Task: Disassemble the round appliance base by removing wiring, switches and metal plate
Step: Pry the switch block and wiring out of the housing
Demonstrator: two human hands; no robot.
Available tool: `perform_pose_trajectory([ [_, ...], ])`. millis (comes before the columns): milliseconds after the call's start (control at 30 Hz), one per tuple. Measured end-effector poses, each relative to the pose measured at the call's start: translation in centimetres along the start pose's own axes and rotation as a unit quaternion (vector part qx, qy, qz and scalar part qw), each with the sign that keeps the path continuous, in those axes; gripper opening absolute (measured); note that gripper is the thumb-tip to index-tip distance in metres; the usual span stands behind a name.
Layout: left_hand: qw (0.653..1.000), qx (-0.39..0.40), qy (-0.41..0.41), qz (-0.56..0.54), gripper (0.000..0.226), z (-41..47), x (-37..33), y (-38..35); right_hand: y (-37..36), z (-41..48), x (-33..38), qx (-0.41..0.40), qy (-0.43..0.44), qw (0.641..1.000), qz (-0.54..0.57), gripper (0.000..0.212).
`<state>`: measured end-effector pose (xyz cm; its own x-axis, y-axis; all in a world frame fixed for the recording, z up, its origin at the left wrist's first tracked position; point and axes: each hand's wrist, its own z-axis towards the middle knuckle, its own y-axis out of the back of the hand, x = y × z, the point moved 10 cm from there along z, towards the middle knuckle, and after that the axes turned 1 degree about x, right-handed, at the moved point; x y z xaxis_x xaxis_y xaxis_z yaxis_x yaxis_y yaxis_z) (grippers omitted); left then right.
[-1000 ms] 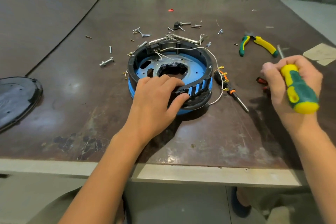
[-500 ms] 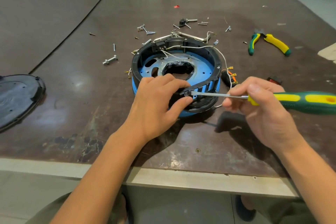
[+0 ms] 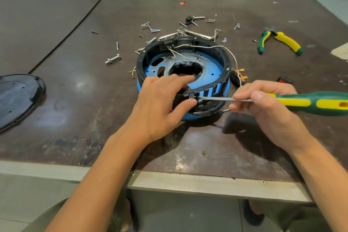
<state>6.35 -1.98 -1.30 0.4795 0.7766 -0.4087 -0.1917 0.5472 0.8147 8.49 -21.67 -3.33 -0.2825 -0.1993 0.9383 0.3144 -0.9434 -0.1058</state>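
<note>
The round appliance base, a black ring over a blue shell, stands in the middle of the brown table. Inside it lies a blue metal plate with a dark opening. White wires run across its top and hang over the right side, ending in yellow terminals. My left hand grips the near rim, thumb under a black clip. My right hand holds a green and yellow screwdriver level, its tip set against that clip.
Several loose screws and a bolt lie behind and left of the base. Green and yellow pliers rest at the back right. A black cover sits at the left edge. A red switch lies right of the base.
My right hand brought the screwdriver from the right side, turned it level and set its tip at the clip on the near rim. My left hand stayed on the rim.
</note>
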Motion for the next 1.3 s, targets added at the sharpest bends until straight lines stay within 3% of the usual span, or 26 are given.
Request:
perform_pose_trajectory([
  [233,1.000,-0.002,-0.008,0.013,0.038,0.1,-0.4,-0.1,-0.1,1.4,-2.0,-0.073,-0.091,0.990,0.078,0.040],
  [633,1.000,-0.003,-0.009,0.002,0.036,0.3,-0.8,0.2,-0.1,1.7,-3.4,-0.087,-0.182,0.973,0.116,0.057],
  [833,1.000,-0.008,-0.010,0.003,0.033,0.2,-1.0,0.2,-0.5,3.7,-1.9,-0.046,-0.129,0.989,0.062,0.046],
  [1000,1.000,-0.012,-0.008,0.000,0.034,0.2,-0.8,0.2,0.6,2.3,-0.3,-0.002,0.019,0.997,-0.080,0.037],
  [1100,1.000,-0.011,-0.009,-0.003,0.033,0.4,-0.9,0.2,0.4,0.9,0.0,-0.004,0.059,0.988,-0.142,0.036],
  [1200,1.000,-0.014,-0.008,-0.004,0.033,0.3,-0.9,0.3,-0.6,1.5,0.7,-0.041,0.042,0.994,-0.089,0.037],
  [1300,1.000,-0.014,-0.007,-0.002,0.034,0.3,-0.9,0.2,-0.7,2.4,-0.5,-0.091,-0.076,0.993,-0.006,0.038],
])
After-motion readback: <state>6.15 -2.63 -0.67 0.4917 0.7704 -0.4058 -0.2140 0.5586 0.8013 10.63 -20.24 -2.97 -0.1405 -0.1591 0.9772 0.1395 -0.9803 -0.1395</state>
